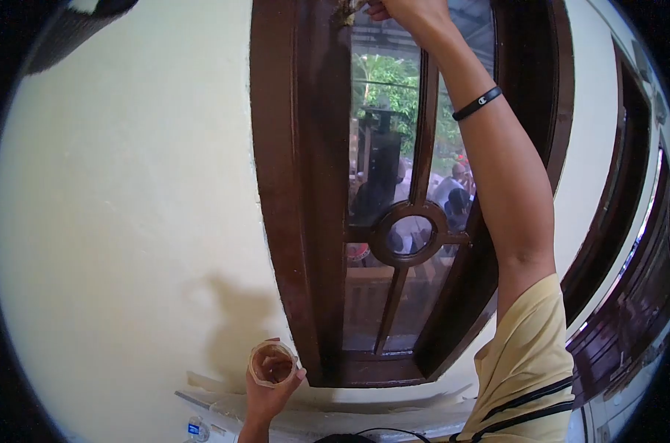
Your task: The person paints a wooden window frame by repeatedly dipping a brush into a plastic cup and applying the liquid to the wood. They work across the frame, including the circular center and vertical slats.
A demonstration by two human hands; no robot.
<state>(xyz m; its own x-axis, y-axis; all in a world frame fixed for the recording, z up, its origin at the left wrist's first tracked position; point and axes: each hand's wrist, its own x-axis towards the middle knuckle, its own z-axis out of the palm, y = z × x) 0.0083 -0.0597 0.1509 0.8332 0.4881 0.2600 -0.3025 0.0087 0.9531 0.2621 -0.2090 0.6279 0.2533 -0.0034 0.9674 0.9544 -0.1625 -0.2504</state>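
Note:
Low in the view, my left hand (270,399) is wrapped round a small cup (274,363), whose pale rim faces me and whose inside is coated brown. My right arm stretches up across the window, with a black wristband on it. At the top edge, my right hand (405,10) is closed on a paintbrush (344,12), largely cut off by the frame. Its brownish, stained end lies against the dark brown window frame (316,184). Glass panes and a round wooden ring (409,235) sit inside that frame.
A cream wall (143,192) flanks the window. Below it runs a ledge with pale sheeting (335,402), and a clear bottle with a blue label (195,430) stands at lower left. People (453,188) and greenery show beyond the glass. More dark frames (608,192) are at right.

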